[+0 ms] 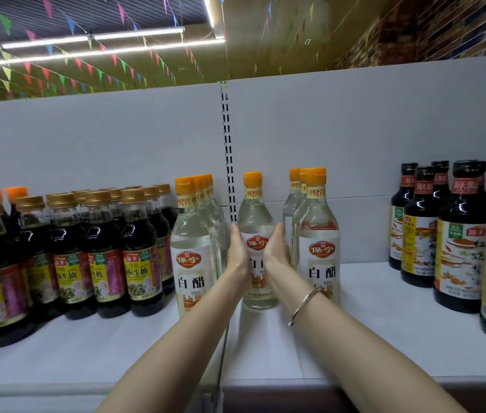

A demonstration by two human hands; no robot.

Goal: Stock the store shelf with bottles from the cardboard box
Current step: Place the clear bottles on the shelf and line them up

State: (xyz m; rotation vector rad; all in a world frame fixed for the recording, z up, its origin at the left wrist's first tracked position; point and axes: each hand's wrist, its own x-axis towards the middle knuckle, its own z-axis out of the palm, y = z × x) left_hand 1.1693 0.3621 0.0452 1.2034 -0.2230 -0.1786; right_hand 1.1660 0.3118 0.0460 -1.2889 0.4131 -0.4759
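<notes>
While standing upright on the white shelf point(370, 317), a clear vinegar bottle point(256, 222) labelled 保宁 白醋 is being gripped by the left hand point(238, 248) and right hand point(277, 248), fingers curling round its sides. Matching bottles point(319, 234) are flanking the fingers closely; open shelf is lying further right.
</notes>
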